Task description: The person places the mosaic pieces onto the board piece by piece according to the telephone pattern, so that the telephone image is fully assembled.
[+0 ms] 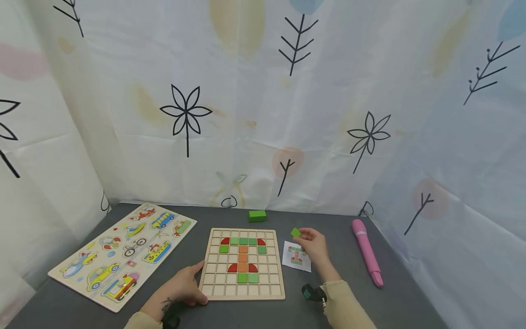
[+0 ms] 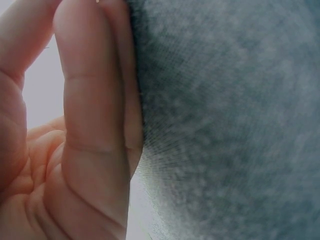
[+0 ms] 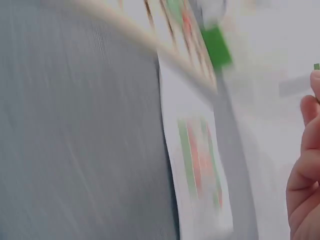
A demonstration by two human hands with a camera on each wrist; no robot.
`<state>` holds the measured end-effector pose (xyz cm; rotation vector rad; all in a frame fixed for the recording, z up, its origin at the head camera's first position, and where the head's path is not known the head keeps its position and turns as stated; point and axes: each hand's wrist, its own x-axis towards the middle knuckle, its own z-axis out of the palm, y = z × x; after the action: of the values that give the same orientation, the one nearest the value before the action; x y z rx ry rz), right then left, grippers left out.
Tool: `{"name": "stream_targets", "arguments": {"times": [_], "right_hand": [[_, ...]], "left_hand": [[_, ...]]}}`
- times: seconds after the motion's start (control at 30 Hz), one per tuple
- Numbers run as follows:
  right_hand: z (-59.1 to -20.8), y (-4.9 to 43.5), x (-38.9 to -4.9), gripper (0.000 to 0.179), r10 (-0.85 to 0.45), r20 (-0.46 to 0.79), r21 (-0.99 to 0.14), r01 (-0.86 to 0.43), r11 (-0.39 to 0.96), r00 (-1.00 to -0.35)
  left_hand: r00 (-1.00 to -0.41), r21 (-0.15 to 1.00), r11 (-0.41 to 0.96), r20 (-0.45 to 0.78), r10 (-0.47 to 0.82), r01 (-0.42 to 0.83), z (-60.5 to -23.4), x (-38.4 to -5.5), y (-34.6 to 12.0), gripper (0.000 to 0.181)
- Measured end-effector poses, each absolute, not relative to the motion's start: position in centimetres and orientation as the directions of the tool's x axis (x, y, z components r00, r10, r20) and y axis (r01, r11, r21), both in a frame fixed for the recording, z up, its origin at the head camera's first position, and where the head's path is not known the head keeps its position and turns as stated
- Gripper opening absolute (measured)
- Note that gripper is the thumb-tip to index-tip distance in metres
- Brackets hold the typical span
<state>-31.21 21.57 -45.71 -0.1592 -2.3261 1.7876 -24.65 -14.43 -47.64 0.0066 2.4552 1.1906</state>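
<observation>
My right hand (image 1: 315,249) pinches a small green square tile (image 1: 295,232) between thumb and fingertips, raised over the far edge of a printed pattern card (image 1: 304,264). In the right wrist view, part of that hand (image 3: 306,165) shows at the right edge. My left hand (image 1: 185,285) rests at the front left of a wooden grid board (image 1: 271,290), a thumb and finger touching its edge. Lying in the board's cells are green tiles (image 1: 243,277), orange tiles (image 1: 243,258) and rounded red tiles (image 1: 233,267). Close up in the left wrist view are the left hand's fingers (image 2: 95,100).
Behind the board sits a green block (image 1: 257,216). A wooden puzzle board with vehicle pictures (image 1: 92,249) lies at the left. On the right is a pink pen-shaped object (image 1: 367,253). A patterned curtain (image 1: 246,151) stands behind the grey table (image 1: 328,224).
</observation>
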Motion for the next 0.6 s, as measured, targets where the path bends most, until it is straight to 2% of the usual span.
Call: {"name": "stream_targets", "arguments": {"times": [0.17, 0.3, 0.4, 0.6], "right_hand": [[-44.9, 17.3, -29.2, 0.035, 0.043, 0.071, -0.991, -0.066, 0.114, -0.997], [-44.3, 14.5, -27.5, 0.036, -0.116, 0.07, -0.993, -0.08, 0.091, -0.991], [-45.4, 12.9, -27.3, 0.036, -0.186, 0.063, -0.986, -0.09, 0.143, -0.98], [-47.9, 10.6, -27.4, 0.031, -0.24, 0.054, -0.942, -0.129, 0.31, -0.969]], "left_hand": [[-0.917, 0.745, 0.644, -0.361, 0.168, -0.175, -47.5, -24.5, -14.3, 0.113], [-0.92, 0.747, 0.643, -0.354, 0.169, -0.169, -47.5, -24.5, -14.3, 0.113], [-0.92, 0.744, 0.646, -0.355, 0.166, -0.171, -47.5, -24.5, -14.3, 0.113], [-0.918, 0.738, 0.651, -0.363, 0.16, -0.178, -47.6, -24.6, -14.3, 0.112]]}}
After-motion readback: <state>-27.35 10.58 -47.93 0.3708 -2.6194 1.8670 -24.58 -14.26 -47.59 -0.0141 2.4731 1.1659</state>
